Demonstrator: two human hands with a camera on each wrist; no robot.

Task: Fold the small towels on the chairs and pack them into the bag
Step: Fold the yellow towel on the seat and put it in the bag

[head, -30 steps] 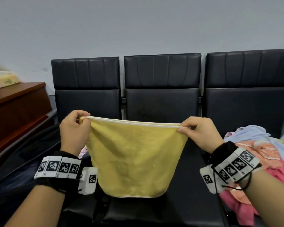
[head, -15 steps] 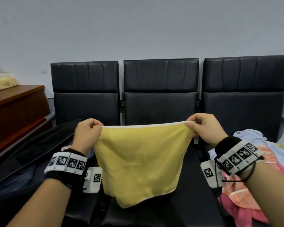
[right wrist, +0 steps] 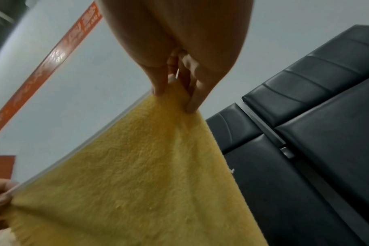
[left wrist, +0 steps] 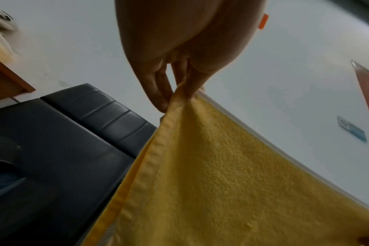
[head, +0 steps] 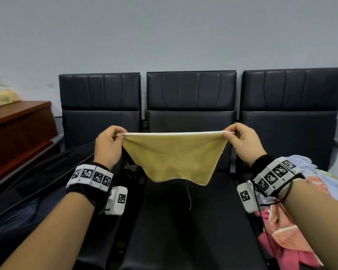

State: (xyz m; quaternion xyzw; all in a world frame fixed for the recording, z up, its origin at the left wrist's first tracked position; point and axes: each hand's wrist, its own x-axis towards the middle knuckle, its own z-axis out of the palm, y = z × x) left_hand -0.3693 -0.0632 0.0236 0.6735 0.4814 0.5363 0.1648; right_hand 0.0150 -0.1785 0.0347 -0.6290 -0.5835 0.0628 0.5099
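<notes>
Head view shows a yellow towel held up in the air over the middle chair, its white-trimmed top edge pulled taut between two hands. The left hand pinches the top left corner between thumb and fingertips; the right hand pinches the top right corner the same way. Both wrist views confirm it: cloth gathers into each pinch and fans out below the fingers.

The towel looks light and quite limp. It sags in the middle, its lower edge curls, and a loose thread dangles beneath it, so I judge it will drape wherever it is unsupported and hold no shape by itself. The terry surface should grip well and not slip. Corners and hemmed edges are the sensible places to hold, since a pinch in mid-cloth would only bunch it. Folding probably goes best by bringing corner to corner or laying it flat on the seat.

Counted: one towel in hand, two hands, three black chairs in a row. A heap of more towels in pink, orange and pale blue lies on the right chair; how many I cannot tell. A dark bag lies open on the left chair. A wooden cabinet stands at far left.
</notes>
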